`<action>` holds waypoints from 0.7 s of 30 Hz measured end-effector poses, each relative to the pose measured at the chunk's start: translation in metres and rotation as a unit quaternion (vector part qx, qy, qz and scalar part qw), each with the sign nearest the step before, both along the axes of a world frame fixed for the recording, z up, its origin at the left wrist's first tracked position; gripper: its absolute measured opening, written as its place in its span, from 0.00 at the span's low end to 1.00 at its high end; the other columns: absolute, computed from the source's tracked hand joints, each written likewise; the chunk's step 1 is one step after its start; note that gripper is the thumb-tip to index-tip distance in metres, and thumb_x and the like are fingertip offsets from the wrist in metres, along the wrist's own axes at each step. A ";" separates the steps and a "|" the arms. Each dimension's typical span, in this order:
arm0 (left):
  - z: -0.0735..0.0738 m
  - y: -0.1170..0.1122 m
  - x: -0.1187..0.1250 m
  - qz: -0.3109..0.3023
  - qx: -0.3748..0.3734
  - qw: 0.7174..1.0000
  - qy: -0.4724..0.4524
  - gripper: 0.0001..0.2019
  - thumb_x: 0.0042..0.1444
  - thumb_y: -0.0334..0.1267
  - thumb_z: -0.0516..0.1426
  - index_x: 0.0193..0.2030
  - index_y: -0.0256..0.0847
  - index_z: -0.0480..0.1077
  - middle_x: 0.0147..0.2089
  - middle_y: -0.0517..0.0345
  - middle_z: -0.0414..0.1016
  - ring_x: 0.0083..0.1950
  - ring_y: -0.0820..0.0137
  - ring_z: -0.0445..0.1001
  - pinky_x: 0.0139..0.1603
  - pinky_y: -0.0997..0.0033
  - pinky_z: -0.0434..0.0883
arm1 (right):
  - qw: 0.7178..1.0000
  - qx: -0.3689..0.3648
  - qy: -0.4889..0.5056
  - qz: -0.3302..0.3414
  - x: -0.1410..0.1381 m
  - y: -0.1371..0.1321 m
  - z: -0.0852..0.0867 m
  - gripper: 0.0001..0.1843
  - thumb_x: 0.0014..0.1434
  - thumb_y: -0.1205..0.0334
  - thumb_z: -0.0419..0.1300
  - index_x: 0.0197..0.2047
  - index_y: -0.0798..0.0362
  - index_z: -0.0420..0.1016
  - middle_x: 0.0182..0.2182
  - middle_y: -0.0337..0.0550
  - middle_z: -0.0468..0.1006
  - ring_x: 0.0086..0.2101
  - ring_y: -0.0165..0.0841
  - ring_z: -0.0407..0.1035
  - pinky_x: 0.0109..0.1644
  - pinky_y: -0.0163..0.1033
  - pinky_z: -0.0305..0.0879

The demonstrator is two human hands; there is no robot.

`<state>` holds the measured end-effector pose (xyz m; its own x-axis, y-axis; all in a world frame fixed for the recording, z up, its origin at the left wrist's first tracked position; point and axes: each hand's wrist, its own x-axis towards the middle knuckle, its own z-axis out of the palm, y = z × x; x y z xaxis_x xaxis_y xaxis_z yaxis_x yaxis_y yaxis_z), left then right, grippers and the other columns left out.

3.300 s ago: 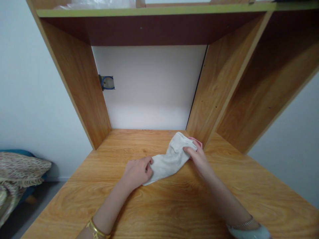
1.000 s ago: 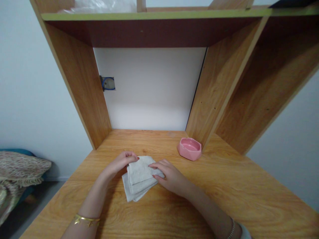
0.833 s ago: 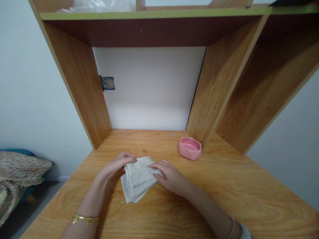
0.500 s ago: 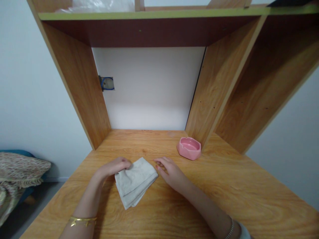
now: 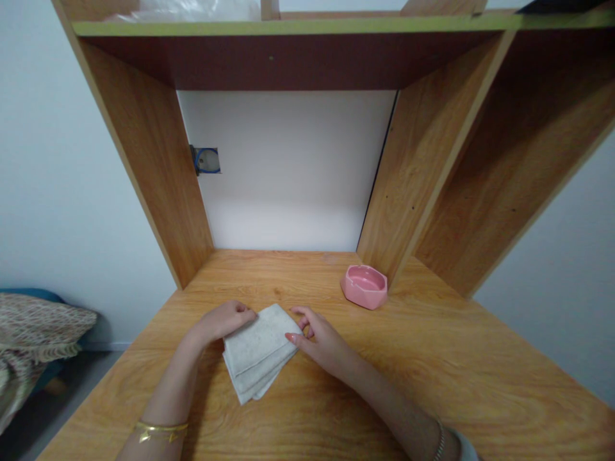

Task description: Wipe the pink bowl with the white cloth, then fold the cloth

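Note:
A light grey cloth (image 5: 262, 346), folded into several layers, lies on the wooden desk in front of me. At its upper left edge my left hand (image 5: 228, 320) is closed, with the thumb resting on the fabric and the other fingers curled out of sight. My right hand (image 5: 319, 336) has the right corner of the cloth between its thumb, laid on top, and its bent fingers. The lower layers fan out toward the desk's near side.
A pink faceted ashtray (image 5: 365, 288) stands right of the cloth, against an upright wooden panel (image 5: 408, 166). A shelf (image 5: 288, 61) spans overhead with clear plastic on it. An open socket box (image 5: 207, 161) is in the back wall. Patterned fabric (image 5: 41, 326) lies at far left.
My right hand has moved left onto the cloth's right corner, its thumb now over the fabric. My left hand has shifted slightly right along the upper edge, and the cloth lies flatter.

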<state>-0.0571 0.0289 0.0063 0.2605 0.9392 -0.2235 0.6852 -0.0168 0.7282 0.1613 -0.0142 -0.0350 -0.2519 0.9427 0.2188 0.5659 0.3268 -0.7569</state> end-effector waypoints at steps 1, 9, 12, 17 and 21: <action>0.001 0.000 0.000 -0.003 0.000 1.000 0.008 0.15 0.42 0.48 0.52 0.15 0.38 0.61 0.16 0.63 0.57 0.19 0.74 0.54 0.19 0.74 0.46 | 1.000 0.000 0.001 0.001 0.000 0.000 0.000 0.21 0.51 0.59 0.57 0.49 0.52 0.63 0.30 0.39 0.69 0.30 0.30 0.62 0.35 0.36 0.60; 0.002 -0.001 0.000 -0.035 0.032 0.999 0.005 0.22 0.40 0.59 0.53 0.16 0.39 0.59 0.16 0.66 0.53 0.19 0.76 0.51 0.19 0.75 0.45 | 1.000 -0.004 -0.012 -0.022 0.002 0.004 0.000 0.13 0.51 0.68 0.53 0.42 0.52 0.67 0.24 0.36 0.68 0.27 0.29 0.62 0.31 0.34 0.58; 0.003 -0.003 0.002 -0.071 -0.002 0.996 -0.050 0.23 0.40 0.59 0.53 0.16 0.40 0.56 0.15 0.68 0.50 0.18 0.78 0.48 0.19 0.76 0.45 | 0.999 -0.003 -0.014 -0.030 0.002 0.005 0.001 0.13 0.51 0.69 0.53 0.41 0.52 0.67 0.23 0.35 0.67 0.27 0.30 0.62 0.30 0.34 0.57; 0.008 -0.006 0.002 -0.085 -0.047 0.990 -0.101 0.20 0.40 0.56 0.53 0.16 0.40 0.56 0.16 0.68 0.50 0.18 0.78 0.48 0.19 0.76 0.46 | 0.999 -0.007 -0.019 -0.029 0.003 0.005 0.001 0.14 0.49 0.69 0.53 0.41 0.53 0.67 0.24 0.36 0.68 0.26 0.29 0.61 0.30 0.34 0.57; 0.005 -0.004 -0.004 -0.091 -0.048 0.994 -0.024 0.16 0.36 0.50 0.55 0.15 0.39 0.59 0.15 0.67 0.53 0.19 0.77 0.50 0.19 0.76 0.48 | 0.999 -0.003 -0.029 -0.026 0.003 0.004 0.001 0.12 0.50 0.66 0.55 0.40 0.52 0.69 0.24 0.37 0.69 0.27 0.30 0.62 0.32 0.34 0.57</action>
<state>-0.0613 0.0251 0.0112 0.4376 0.8498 -0.2939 0.6415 -0.0660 0.7642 0.1648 -0.0100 -0.0336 -0.2155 0.9559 0.1994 0.6246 0.2919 -0.7244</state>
